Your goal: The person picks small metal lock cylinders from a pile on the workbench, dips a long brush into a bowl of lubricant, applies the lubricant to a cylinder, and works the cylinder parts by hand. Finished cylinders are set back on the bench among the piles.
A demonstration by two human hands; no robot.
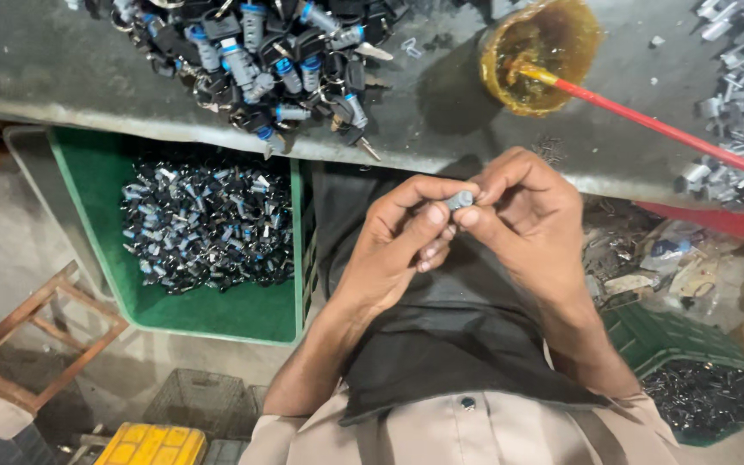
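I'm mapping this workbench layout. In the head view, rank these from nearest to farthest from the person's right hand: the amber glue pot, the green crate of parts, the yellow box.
1. Amber glue pot, on the bench just above the right hand.
2. Green crate of parts, below the bench, off to the left.
3. Yellow box, at the bottom left on the floor.

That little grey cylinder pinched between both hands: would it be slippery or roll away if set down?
The small grey cylinder looks like metal, so it is probably stiff and fairly heavy for its size. Its rounded body would likely roll on the bench. Left hand and right hand pinch it with fingertips, suggesting manageable grip.
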